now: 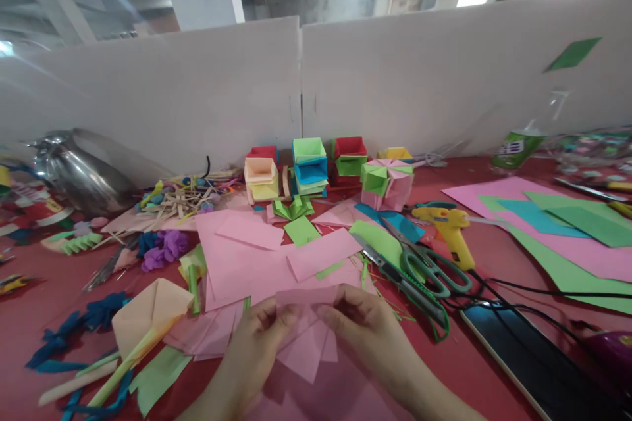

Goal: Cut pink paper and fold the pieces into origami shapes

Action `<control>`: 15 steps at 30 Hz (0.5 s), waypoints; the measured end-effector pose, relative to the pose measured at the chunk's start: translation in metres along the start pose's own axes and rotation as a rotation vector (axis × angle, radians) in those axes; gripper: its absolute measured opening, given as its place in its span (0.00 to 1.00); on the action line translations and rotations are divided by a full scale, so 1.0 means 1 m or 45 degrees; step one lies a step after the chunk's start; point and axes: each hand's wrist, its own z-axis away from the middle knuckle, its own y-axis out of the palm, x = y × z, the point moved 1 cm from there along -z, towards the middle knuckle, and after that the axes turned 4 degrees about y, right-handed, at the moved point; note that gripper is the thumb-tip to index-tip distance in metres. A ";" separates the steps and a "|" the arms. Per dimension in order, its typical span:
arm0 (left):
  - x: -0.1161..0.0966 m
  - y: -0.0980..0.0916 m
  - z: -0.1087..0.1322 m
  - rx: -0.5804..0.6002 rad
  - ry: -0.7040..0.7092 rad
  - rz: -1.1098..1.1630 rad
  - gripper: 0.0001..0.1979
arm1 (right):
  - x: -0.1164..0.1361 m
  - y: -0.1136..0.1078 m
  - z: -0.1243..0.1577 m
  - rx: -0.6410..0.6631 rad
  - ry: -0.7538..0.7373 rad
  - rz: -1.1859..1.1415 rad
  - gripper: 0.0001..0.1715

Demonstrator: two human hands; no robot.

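My left hand [257,335] and my right hand [363,325] both pinch a small pink paper piece [307,322], partly folded, just above the red table [494,256]. The fingers of each hand are closed on its upper edge. Under and behind the piece lie several loose pink paper sheets [247,256]. Green-handled scissors [424,273] lie just to the right of my right hand.
Folded paper boxes [309,168] stand in a row at the back by the white partition. A yellow glue gun [451,227] and its black cable lie right. Large pink and green sheets [567,237] are far right. A peach paper cone [148,316] and blue scraps lie left.
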 end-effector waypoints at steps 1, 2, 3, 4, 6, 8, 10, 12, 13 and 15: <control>0.001 -0.001 -0.001 -0.023 -0.010 0.022 0.14 | 0.001 -0.001 0.000 -0.065 -0.034 0.069 0.11; 0.002 -0.001 -0.001 -0.045 -0.030 0.061 0.13 | 0.002 -0.003 0.001 -0.152 -0.078 0.129 0.11; 0.003 -0.001 -0.002 -0.072 -0.056 0.108 0.13 | 0.004 -0.004 0.002 -0.241 -0.130 0.179 0.10; 0.003 -0.002 -0.002 -0.103 -0.081 0.153 0.12 | 0.007 -0.006 0.002 -0.315 -0.186 0.217 0.08; 0.004 -0.001 -0.002 -0.147 -0.111 0.221 0.09 | 0.011 -0.007 0.004 -0.374 -0.288 0.264 0.06; 0.003 0.000 -0.001 -0.160 -0.114 0.255 0.08 | 0.014 -0.008 0.005 -0.349 -0.342 0.302 0.06; 0.001 0.001 0.000 -0.151 -0.108 0.265 0.08 | 0.015 -0.007 0.006 -0.330 -0.354 0.326 0.05; 0.002 0.001 0.000 -0.122 -0.097 0.254 0.09 | 0.014 -0.007 0.006 -0.326 -0.345 0.327 0.05; 0.002 0.001 0.000 -0.095 -0.091 0.237 0.10 | 0.014 -0.007 0.006 -0.329 -0.340 0.321 0.05; 0.004 -0.001 -0.001 -0.042 -0.073 0.190 0.11 | 0.012 -0.007 0.005 -0.335 -0.328 0.301 0.06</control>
